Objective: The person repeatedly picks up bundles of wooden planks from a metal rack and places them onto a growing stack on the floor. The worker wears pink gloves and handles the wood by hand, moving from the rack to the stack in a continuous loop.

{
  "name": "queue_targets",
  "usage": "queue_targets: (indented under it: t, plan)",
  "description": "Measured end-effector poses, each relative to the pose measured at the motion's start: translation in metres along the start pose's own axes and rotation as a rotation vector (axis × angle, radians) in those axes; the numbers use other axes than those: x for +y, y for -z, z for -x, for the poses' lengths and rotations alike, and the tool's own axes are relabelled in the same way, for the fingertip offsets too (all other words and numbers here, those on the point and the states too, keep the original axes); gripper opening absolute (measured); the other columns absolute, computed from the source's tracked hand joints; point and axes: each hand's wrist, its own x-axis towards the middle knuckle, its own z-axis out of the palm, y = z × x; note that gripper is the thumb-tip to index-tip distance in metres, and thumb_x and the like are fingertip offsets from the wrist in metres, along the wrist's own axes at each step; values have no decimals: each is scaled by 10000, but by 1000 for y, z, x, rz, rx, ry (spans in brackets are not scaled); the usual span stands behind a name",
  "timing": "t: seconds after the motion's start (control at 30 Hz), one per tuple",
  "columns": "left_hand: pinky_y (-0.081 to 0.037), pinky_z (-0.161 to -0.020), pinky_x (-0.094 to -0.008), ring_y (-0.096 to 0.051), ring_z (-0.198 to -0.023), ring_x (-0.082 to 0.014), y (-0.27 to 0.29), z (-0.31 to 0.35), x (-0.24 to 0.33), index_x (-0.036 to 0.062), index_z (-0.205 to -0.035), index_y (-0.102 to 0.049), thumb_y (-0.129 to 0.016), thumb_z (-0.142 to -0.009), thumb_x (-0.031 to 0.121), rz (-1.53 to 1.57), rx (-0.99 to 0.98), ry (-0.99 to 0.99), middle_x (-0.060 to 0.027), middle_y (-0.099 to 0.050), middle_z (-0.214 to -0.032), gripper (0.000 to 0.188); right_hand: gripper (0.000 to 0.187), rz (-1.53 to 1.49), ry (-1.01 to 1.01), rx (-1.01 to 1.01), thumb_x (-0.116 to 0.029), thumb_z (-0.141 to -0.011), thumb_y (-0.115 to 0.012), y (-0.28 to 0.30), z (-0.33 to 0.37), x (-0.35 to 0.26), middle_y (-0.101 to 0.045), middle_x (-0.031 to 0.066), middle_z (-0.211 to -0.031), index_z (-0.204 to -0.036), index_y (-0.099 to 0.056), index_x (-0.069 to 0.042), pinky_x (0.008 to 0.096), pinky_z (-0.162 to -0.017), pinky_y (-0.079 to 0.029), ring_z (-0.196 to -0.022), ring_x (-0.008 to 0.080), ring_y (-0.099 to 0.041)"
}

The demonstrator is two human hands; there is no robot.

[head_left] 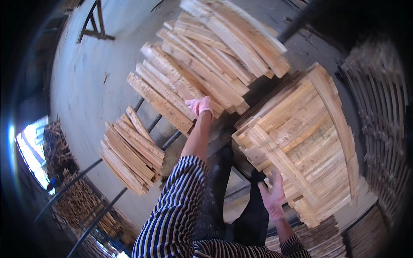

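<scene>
My left hand (200, 106), in a pink glove, reaches out to a row of rough wooden boards (172, 79). Its fingers are curled on the near part of one board, though their tips are partly hidden. Lower on the right, my right hand (274, 195), also gloved in pink, has its thumb and fingers apart. It is beside the left edge of a stack of planks (301, 129) laid side by side. Across that stack run two wooden strips, a short one (284, 159) near my right hand and a longer one (333, 112) along the far right side.
A smaller bundle of boards (131, 152) rests on dark metal rails (172, 139) at the left. Further rails (97, 219) stretch toward the lower left. Stacked wood (376, 116) lines the right side. A wooden trestle (95, 23) stands on the concrete floor (86, 86).
</scene>
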Motion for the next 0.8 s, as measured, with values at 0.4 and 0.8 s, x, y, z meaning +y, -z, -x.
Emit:
queue_targets:
  t: [0.4,0.8]
  plan:
    - [-535,-946,-412,-638,-1117,-275,173,211,-106,33,-1531,-256,-884,-714,402,435,-787,-233,-175,-631,-1262,1094,579,-424,-339,-799,-201,-953,-687,-142,-251,-120,-649,164,-1234,-1467,-475,-40,351,-850,-579,-1088,222,-651]
    - [-470,-1011,-413,-575,-1221,-313,79,-98,-57,-5,-1469,-409,-677,-876,634,809,-464,50,-213,-541,-1394,911,1223,298,19,-536,-327,-695,-896,-284,-318,-149,-416,237,-1529,-1627,-123,-152,441,-1136,-400,-1405,338,-437]
